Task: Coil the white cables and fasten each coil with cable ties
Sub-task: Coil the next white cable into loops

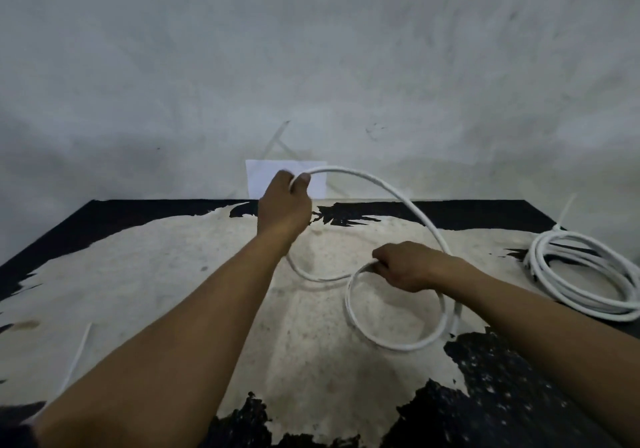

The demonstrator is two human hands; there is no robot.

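A white cable (398, 194) arcs through the air above a worn black and beige table (173, 274). My left hand (284, 205) grips the cable's high part near the back wall. My right hand (412, 267) holds the top of a small loop (360, 329) of the same cable, which hangs down to the table top. Another stretch of this cable curves on the table between my two hands. A finished white coil (585, 271) lies at the right edge, with a white cable tie (562, 217) sticking up from it.
A loose white cable tie (78, 357) lies near the table's left front, partly under my left forearm. A white paper sheet (256, 177) is on the grey wall behind my left hand. The wall stands right at the table's far edge.
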